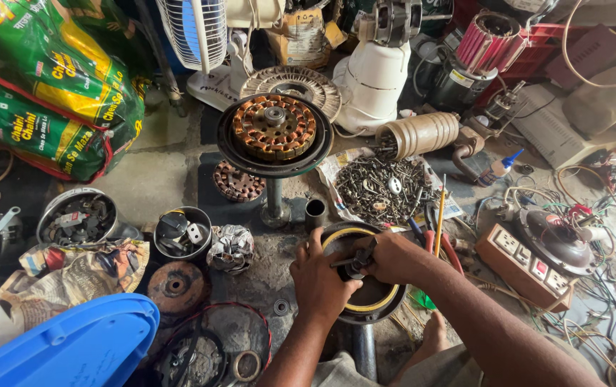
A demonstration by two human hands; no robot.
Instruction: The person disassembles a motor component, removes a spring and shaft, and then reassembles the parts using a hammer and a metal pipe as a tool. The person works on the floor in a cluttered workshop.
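At the lower centre of the frame a round black fan cover (365, 301) with a yellow ring is steadied on the floor (157, 179) by both hands. The left hand (320, 278) is curled over its left rim, and the right hand (388, 256) is closed around a small dark tool (356, 262) set on the hub; whether the tool is seated squarely cannot be told. A washer (280, 307) lies loose just left of the cover. Pliers (442, 247) with red handles and a pencil (440, 215) lie just right of it. Further up, a heap of screws (379, 190) is spread on paper, and above left of that a copper-wound stator (274, 129) is carried on a stand. A socket board (526, 259) with tangled wires sits at the right. As a judgement, the tool could slip off the hub if the cover turns under the left hand, and the knuckles might be driven against the rim; the washer could be lost among the clutter.
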